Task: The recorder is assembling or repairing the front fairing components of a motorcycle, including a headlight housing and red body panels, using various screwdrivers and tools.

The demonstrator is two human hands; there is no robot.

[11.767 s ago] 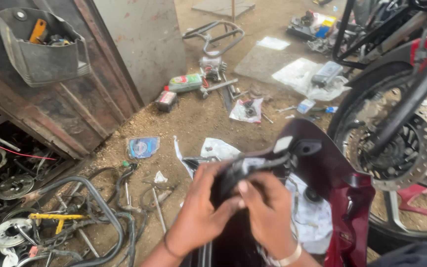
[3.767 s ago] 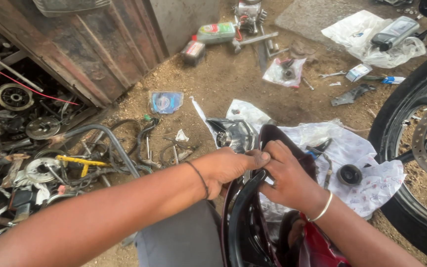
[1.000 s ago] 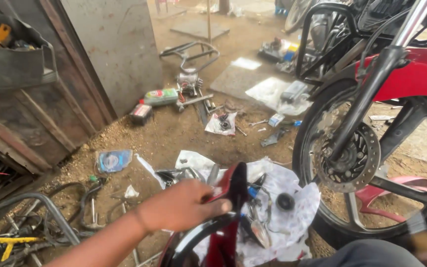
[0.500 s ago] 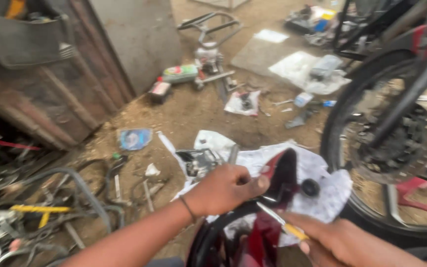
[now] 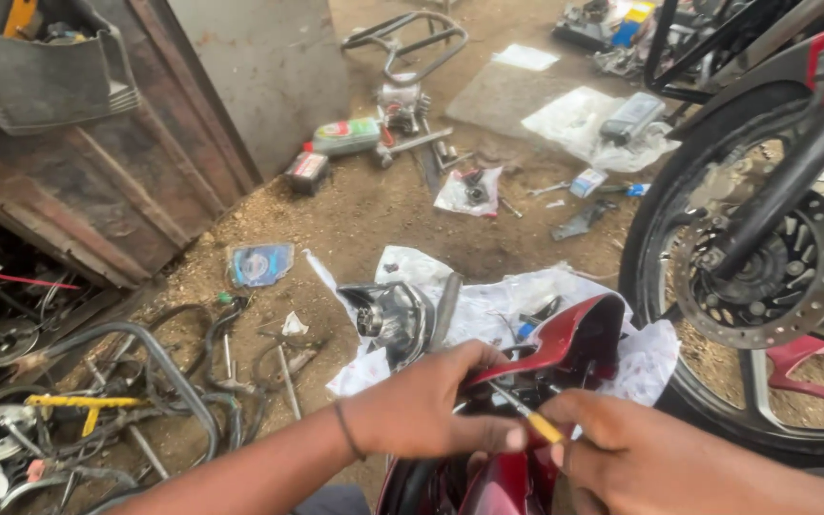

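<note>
Red motorcycle cowl (image 5: 565, 343), held low in front of me over white plastic sheeting (image 5: 517, 305) on the dirt floor. My left hand (image 5: 431, 415) clenches its edge to steady it; my right hand (image 5: 650, 458) grasps a yellow-handled screwdriver (image 5: 526, 420), tip angled into the cowl. Best practice, I judge: keep the blade square and the cowl braced. Front wheel (image 5: 755, 277) stands just beside.

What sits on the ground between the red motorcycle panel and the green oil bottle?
In the head view, between red panel and green bottle: white cloth, a dark metal part, then bare dirt.
</note>
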